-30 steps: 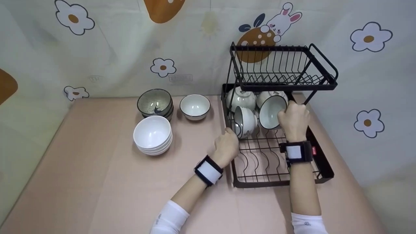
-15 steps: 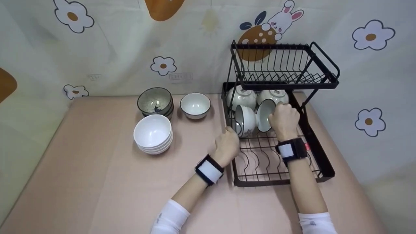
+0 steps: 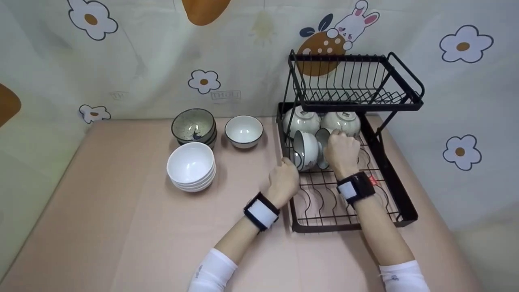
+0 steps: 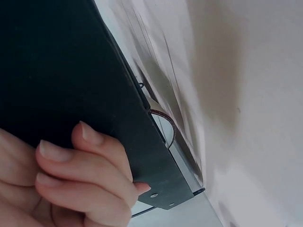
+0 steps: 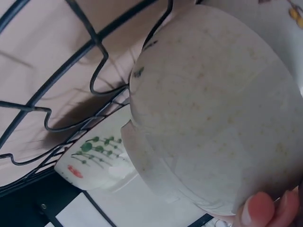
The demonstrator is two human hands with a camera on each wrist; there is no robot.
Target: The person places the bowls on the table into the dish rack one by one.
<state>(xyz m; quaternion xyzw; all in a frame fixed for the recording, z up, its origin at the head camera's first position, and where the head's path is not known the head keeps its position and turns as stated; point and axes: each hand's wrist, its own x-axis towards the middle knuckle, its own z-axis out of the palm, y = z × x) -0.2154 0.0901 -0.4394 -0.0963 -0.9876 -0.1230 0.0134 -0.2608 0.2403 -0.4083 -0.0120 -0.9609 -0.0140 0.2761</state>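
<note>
In the head view, my right hand (image 3: pixel 342 152) grips a pale bowl (image 3: pixel 323 148) standing on edge in the lower tier of a black two-tier dish rack (image 3: pixel 395 190). The right wrist view has the bowl's speckled outside (image 5: pixel 213 104) close up, fingertips (image 5: pixel 259 209) at its lower side. Directly left of it, another white bowl (image 3: pixel 307 151) stands on edge. Behind them two bowls, left (image 3: pixel 303 122) and right (image 3: pixel 342 121), sit upside down. My left hand (image 3: pixel 284 181) holds the rack's left side; its curled fingers (image 4: pixel 90 170) lie against the black side panel (image 4: pixel 66 71).
Left of the rack, a dark-rimmed bowl (image 3: pixel 244 132) stands on the pink tabletop (image 3: pixel 142 227). Farther left are a stack of grey bowls (image 3: pixel 193 125) and a stack of white bowls (image 3: pixel 190 164). The rack's upper tier (image 3: pixel 357 106) overhangs the back bowls.
My right hand has moved left with its bowl, turning it from facing the camera to on edge beside the other standing bowl. My left hand stays at the rack's side.
</note>
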